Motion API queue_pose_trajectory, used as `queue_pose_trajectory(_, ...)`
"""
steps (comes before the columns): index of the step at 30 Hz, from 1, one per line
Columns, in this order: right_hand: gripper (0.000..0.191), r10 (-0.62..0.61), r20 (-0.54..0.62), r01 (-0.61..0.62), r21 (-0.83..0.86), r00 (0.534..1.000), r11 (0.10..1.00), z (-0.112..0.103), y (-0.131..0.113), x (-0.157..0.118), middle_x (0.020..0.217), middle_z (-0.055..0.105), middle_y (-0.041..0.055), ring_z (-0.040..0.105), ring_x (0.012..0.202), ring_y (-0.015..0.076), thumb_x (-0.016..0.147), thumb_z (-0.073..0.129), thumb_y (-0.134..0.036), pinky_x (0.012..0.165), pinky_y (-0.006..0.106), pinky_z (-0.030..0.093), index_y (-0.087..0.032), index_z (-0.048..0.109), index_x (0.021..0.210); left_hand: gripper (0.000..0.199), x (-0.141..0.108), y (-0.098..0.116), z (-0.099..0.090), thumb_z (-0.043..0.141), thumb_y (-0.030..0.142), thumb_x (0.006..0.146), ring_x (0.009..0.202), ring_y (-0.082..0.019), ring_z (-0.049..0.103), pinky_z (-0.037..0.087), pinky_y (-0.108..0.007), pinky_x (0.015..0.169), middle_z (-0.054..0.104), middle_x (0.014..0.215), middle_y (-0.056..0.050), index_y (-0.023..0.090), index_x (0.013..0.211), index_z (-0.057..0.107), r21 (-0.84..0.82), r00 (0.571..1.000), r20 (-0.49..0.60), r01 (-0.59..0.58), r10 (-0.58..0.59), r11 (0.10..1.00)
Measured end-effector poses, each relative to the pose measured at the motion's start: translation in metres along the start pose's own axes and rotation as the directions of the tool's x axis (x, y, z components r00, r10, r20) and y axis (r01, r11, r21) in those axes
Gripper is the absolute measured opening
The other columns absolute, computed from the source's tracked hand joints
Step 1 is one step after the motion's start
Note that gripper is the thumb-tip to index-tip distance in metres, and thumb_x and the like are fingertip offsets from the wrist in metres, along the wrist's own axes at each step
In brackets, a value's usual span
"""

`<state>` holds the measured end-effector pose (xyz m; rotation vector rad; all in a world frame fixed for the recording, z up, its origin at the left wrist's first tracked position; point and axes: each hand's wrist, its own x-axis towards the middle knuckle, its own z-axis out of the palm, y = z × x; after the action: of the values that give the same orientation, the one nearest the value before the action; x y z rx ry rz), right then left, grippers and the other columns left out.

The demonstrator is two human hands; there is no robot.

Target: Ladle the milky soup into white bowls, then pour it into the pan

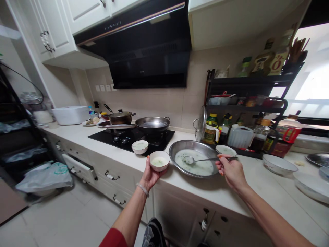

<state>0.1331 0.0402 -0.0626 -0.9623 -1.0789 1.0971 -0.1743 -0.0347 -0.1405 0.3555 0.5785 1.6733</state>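
My left hand (149,174) is closed around the side and base of a small white bowl (159,167), which holds pale soup with green bits. In my right hand (230,170) is the handle of a metal ladle (205,159). The ladle's head rests in the pale, milky soup of a wide steel basin (177,168) on the counter. A second small bowl (140,151) of the same soup sits at the stove's front edge, left of the held one. Behind the basin's right rim stands another bowl (225,155) with soup in it, partly hidden.
A frying pan (152,129) and a lidded pot (120,117) stand on the black stove (113,139). A black rack (246,81) with bottles and jars is at the right, behind white bowls (279,168). One drawer (79,170) below the counter stands pulled out.
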Motion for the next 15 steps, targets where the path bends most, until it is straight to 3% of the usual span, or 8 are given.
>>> queue_pose_trajectory(15, 0.038, 0.005, 0.014, -0.005, 0.028, 1.000, 1.000, 0.008, -0.017, -0.001, 0.054, 0.060, -0.0003, 0.049, 0.042, 0.0101, 0.055, 0.079, -0.037, 0.031, 0.017, 0.033, -0.017, 0.060, 0.081, 0.068, -0.001, 0.000, 0.002, 0.039, 0.061, 0.095, 0.100, -0.033, 0.068, 0.058, -0.046, 0.077, 0.065, 0.123, -0.018, 0.019, 0.148, 0.038, -0.004, 1.000, -0.010, -0.006, 0.006, 1.000)
